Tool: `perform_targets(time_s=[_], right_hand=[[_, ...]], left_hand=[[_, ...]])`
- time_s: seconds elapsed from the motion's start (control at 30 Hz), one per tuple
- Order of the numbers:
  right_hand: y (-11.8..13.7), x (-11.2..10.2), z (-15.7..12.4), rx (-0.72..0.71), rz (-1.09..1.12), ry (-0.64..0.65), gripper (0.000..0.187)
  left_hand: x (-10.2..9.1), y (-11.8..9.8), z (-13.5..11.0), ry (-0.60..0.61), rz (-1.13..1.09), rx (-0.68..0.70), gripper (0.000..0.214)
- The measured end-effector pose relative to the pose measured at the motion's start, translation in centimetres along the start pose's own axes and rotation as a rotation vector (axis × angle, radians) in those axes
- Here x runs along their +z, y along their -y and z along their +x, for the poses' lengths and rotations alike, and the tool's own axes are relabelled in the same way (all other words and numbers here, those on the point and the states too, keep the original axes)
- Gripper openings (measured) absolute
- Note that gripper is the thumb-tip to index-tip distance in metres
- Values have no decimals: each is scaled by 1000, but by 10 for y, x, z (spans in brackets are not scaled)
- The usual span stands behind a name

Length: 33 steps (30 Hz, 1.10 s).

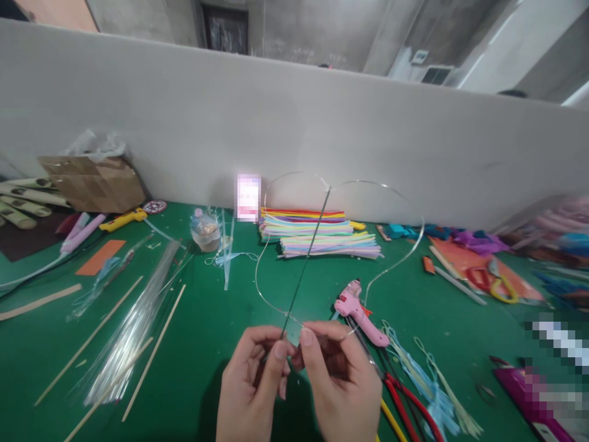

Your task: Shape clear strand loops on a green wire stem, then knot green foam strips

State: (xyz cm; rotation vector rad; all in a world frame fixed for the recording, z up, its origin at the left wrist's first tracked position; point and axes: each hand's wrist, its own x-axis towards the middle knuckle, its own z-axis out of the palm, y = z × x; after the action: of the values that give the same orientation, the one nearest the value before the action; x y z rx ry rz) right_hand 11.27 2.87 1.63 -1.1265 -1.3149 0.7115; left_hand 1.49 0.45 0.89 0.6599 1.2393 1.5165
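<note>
My left hand (253,374) pinches the lower end of a thin dark stick (306,261), which rises upright with a slight tilt to the right. A thin clear, shiny strand (416,242) meets the stick's top and bows out in a loop on each side. Between thumb and forefinger, my right hand (343,374) grips the strand close to the stick's lower end. The fingertips of both hands nearly touch. Just beyond my right hand lies a pink glue gun (356,310), and red-handled pliers (400,399) lie beside that hand.
Bundled pastel pipe cleaners (329,245) lie ahead, near a lit screen (248,196). On the left are clear strands (133,331), wooden sticks (156,350), a plastic cup (205,233) and a cardboard box (92,181). Scissors (504,288) and blue tassels (437,399) lie right. A white partition (294,129) stands behind.
</note>
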Motion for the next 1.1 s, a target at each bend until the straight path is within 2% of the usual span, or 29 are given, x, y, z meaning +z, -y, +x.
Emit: perform_targets(time_s=[0.3, 0.5, 0.67, 0.8, 0.93, 1.1], right_hand=[[1, 0, 0, 12, -6, -5, 4], [-4, 0, -3, 39, 11, 7, 4], [-8, 0, -4, 117, 49, 90, 8], [-5, 3, 0, 94, 78, 108, 6], [-2, 4, 1, 191, 209, 121, 8], [-3, 3, 0, 314, 266, 185, 10]], left_hand=[[0, 0, 0, 21, -10, -12, 30], [1, 0, 2, -12, -15, -14, 34], [0, 3, 3, -26, -13, -17, 37], [0, 4, 4, -23, -54, -4, 36], [-1, 3, 5, -35, -50, -16, 39], [1, 5, 7, -64, -64, -32, 45]])
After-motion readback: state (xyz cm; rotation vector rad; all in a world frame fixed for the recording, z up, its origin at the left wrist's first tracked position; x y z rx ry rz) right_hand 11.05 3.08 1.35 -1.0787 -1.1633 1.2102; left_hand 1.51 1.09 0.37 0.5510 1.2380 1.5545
